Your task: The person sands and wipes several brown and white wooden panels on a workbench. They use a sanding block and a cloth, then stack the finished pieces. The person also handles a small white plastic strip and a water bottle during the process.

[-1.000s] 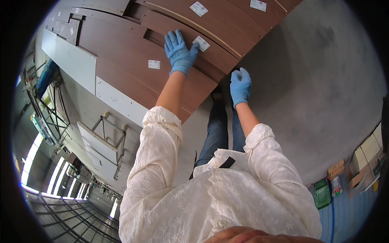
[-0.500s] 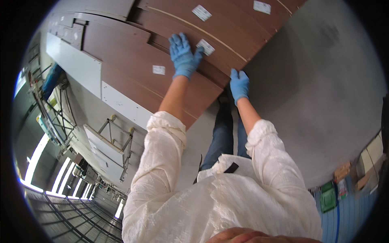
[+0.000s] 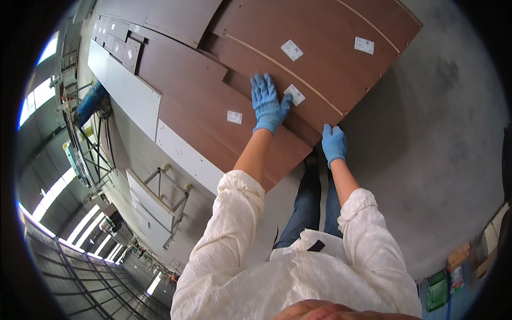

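My left hand (image 3: 269, 104) wears a blue glove and lies flat on a stack of brown panels (image 3: 205, 88), fingers together and stretched out. Its thumb rests by a white label (image 3: 294, 95), next to a long pale strip along a panel edge. My right hand (image 3: 334, 144), also in a blue glove, is closed at the near right edge of a brown panel (image 3: 320, 109), close to its corner. The underside of that panel and the fingertips there are hidden.
White panels (image 3: 186, 152) stick out along the stack's left side. A cart with pale boards (image 3: 152, 200) stands on the left, beyond it a blue cylindrical thing (image 3: 90, 104) among metal frames. A green bin (image 3: 437, 294) sits at lower right, near wooden pieces (image 3: 458, 257).
The view has shifted, so stack, cart and hands all appear farther right and lower. Both hands keep nearly the same places against the panels.
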`<state>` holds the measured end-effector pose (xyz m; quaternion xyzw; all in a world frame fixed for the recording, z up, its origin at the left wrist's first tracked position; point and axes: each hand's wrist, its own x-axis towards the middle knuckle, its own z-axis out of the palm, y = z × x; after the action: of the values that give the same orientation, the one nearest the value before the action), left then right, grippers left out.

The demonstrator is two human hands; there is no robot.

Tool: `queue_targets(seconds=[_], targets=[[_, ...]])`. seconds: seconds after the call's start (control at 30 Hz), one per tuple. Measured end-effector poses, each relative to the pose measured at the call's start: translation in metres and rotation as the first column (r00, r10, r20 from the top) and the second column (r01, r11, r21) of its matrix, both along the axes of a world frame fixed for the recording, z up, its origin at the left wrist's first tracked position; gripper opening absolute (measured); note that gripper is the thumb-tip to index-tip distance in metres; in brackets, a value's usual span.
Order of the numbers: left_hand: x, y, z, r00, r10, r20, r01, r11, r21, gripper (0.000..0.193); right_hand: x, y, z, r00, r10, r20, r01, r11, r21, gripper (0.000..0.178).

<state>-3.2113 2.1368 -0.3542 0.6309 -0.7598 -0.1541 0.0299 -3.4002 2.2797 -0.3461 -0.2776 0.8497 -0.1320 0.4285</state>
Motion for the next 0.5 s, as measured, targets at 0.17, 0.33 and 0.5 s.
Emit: queue_targets(seconds=[0.17,0.33,0.5], targets=[[-0.002,0.0,-0.001,0.999,-0.002,0.048,0.001,1.0,0.026,0.095,-0.007,-0.005,0.001,0.999,0.022,0.028,-0.023,0.999,0.027,0.051],[-0.007,-0.001,0.002,0.997,0.006,0.073,-0.009,0.999,0.036,0.095,-0.017,-0.007,0.0,0.998,0.06,0.03,-0.061,0.997,0.039,0.05],[-0.006,-0.001,-0.003,0.996,-0.017,0.088,0.014,1.0,0.028,0.096,-0.025,-0.003,-0.003,0.989,-0.013,0.145,0.02,0.999,-0.047,0.045]])
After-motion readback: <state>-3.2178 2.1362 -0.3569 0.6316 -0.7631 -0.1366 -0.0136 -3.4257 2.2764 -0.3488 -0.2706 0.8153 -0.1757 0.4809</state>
